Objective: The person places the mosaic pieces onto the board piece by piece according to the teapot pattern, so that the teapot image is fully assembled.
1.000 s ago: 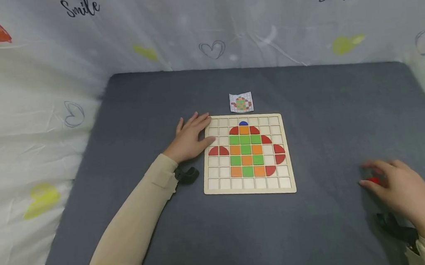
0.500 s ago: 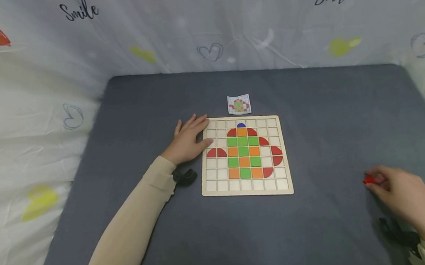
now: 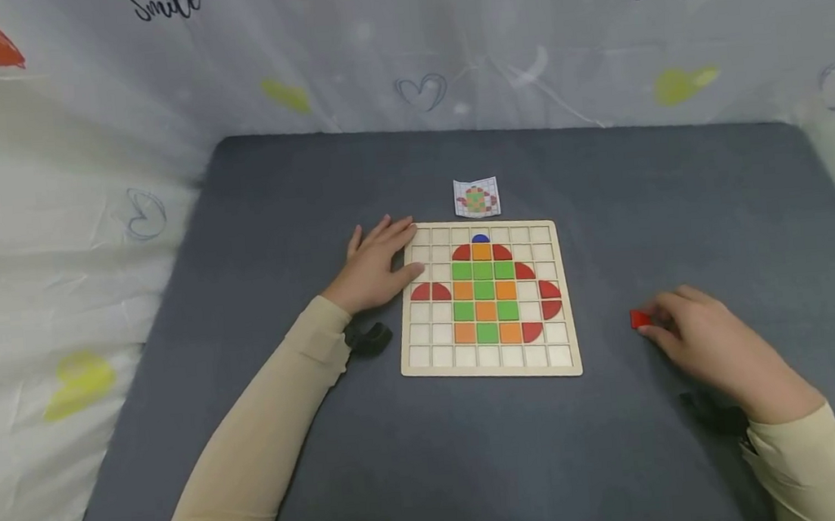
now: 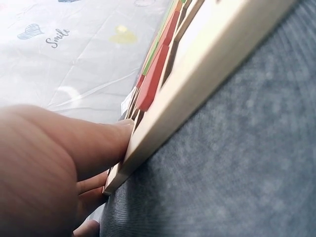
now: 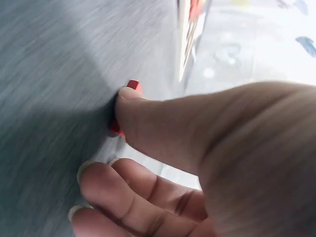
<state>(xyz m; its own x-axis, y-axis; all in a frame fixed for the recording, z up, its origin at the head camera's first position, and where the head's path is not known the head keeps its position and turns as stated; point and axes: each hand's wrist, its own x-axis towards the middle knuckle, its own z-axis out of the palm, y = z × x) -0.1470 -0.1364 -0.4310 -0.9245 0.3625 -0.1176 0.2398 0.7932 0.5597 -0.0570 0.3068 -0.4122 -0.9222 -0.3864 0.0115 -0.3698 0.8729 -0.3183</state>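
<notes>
My right hand (image 3: 704, 344) pinches a small red piece (image 3: 640, 319) between thumb and fingers, over the cloth to the right of the board; the right wrist view shows the thumb across the red piece (image 5: 133, 85). On the wooden grid board (image 3: 493, 375) lie green, orange and red pieces and one blue half-round piece (image 3: 480, 239) at the top. My left hand (image 3: 374, 268) rests at the board's upper left edge, fingers spread, thumb on the rim. In the left wrist view the thumb touches the board's edge (image 4: 163, 126) near a red piece (image 4: 153, 79).
A small printed card (image 3: 477, 198) with a coloured grid picture lies just behind the board. Dark grey cloth (image 3: 376, 476) covers the table. A pale curtain with drawings (image 3: 342, 46) hangs behind and at the left.
My right hand has picked up the red piece from the right side of the table and moved it left towards the board. The left hand stays on the board's edge.
</notes>
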